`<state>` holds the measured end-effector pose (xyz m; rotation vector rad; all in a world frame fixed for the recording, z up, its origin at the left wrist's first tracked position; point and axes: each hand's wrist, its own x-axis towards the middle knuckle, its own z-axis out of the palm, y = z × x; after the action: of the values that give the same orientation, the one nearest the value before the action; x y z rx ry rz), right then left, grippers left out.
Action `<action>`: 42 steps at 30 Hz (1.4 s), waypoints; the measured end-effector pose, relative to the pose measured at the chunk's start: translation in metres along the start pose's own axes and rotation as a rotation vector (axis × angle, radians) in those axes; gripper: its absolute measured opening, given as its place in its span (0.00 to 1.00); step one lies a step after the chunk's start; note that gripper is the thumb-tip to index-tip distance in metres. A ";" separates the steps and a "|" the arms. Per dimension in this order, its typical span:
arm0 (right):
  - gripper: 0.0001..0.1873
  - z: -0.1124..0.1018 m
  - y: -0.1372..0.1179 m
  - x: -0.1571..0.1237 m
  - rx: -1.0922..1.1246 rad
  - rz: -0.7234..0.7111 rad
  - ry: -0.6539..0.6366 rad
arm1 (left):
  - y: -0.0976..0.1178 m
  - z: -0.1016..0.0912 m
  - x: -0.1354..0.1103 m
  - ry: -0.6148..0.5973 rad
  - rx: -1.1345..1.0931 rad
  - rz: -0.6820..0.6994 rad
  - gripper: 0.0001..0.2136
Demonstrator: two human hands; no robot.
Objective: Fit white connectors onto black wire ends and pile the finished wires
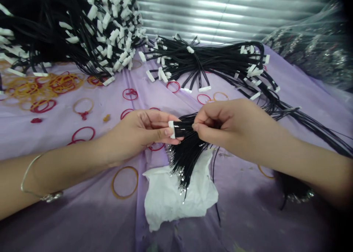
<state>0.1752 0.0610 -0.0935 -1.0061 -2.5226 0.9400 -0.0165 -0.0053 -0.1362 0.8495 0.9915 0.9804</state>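
Observation:
A white plastic connector [171, 129] with black wires running out of its right side sits between the thumb and fingers of my left hand [150, 127]. Just right of it, my right hand [217, 121] is closed in a pinch on black wires [182, 128]; how many of them it grips is hidden. Below both hands, a bundle of loose black wires with shiny metal terminals [183, 156] fans out over a crumpled white paper [180, 204].
Wire bundles with white connectors [204, 59] lie behind my hands, with a larger heap [110, 35] at the back left. Yellow and red rubber bands [52, 86] are scattered over the purple cloth [102, 215]. A clear plastic bag [311, 46] stands at the back right.

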 end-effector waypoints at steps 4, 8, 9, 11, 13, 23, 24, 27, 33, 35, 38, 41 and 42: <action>0.07 0.000 0.001 -0.001 -0.016 -0.010 0.016 | 0.001 0.002 0.000 0.011 -0.029 -0.005 0.07; 0.07 0.001 0.000 -0.003 -0.043 -0.024 -0.003 | 0.000 0.001 0.000 0.011 -0.028 -0.007 0.06; 0.07 0.002 -0.001 -0.003 -0.049 -0.024 -0.006 | -0.001 0.001 0.000 0.009 -0.015 -0.007 0.06; 0.07 0.003 -0.001 -0.002 -0.054 -0.025 -0.013 | -0.001 0.000 0.000 0.004 0.014 -0.003 0.06; 0.07 0.005 -0.001 -0.001 -0.068 -0.022 -0.011 | -0.001 -0.001 0.000 -0.003 0.034 -0.001 0.06; 0.08 0.012 0.000 0.001 -0.089 -0.016 -0.004 | -0.003 -0.002 0.000 -0.005 0.039 -0.029 0.06; 0.08 0.012 0.000 0.001 -0.094 -0.016 -0.005 | -0.003 -0.002 0.000 0.004 0.041 -0.031 0.06; 0.08 0.014 -0.001 0.001 -0.108 -0.012 -0.004 | -0.002 -0.002 0.001 0.031 0.054 -0.049 0.07; 0.08 0.015 -0.001 0.003 -0.123 -0.022 0.009 | -0.001 0.000 0.001 0.044 0.064 -0.049 0.08; 0.08 0.014 0.001 0.004 -0.093 -0.021 -0.021 | 0.000 0.001 0.001 0.038 0.026 -0.059 0.08; 0.07 0.012 0.002 0.003 -0.058 -0.011 -0.045 | 0.001 0.001 0.002 0.024 -0.018 -0.071 0.07; 0.07 0.011 0.003 0.002 -0.055 -0.020 -0.032 | 0.001 0.000 0.001 0.002 -0.017 -0.070 0.07; 0.07 0.011 0.003 0.002 -0.063 -0.028 -0.024 | 0.000 -0.001 0.001 -0.007 -0.015 -0.067 0.07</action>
<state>0.1702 0.0590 -0.1036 -0.9802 -2.5943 0.8754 -0.0173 -0.0037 -0.1368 0.8022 0.9996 0.9262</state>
